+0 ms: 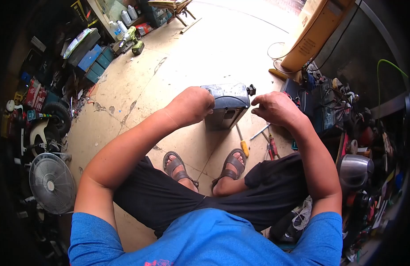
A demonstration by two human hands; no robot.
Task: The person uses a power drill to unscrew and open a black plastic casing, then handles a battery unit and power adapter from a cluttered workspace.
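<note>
So the floor (138,88) here is smooth beige tile with dark chips and thin joints, glaring white at the far end. Biggest thing standing on it is a boxy orange-yellow cabinet (313,37), far right, flat-sided with a slotted patch low down. Near left there's a round fan (52,184) with a fine wire guard and a pale hub.

Middle of the floor, just past my feet, is the dark box-shaped case (225,106). It's upright, looks like hard plastic, with a scuffed grey-blue top, a curved upper edge and a recessed panel in the side facing me. Over on the right sits a shiny, rounded metal vessel (356,168), and far left a chunky lime-and-black cordless drill (132,41).

My left hand (191,106) is curled closed on the case's upper left edge, fingertips hidden. My right hand (278,108) is loosely half-open just right of the case, fingers bent; can't make out anything in it.

Nearer me on the right: red-handled pliers (273,145), a slim screwdriver (244,147) with a fat yellow grip, and, beyond them, a knobbly little black part (251,90) beside the case.
</note>
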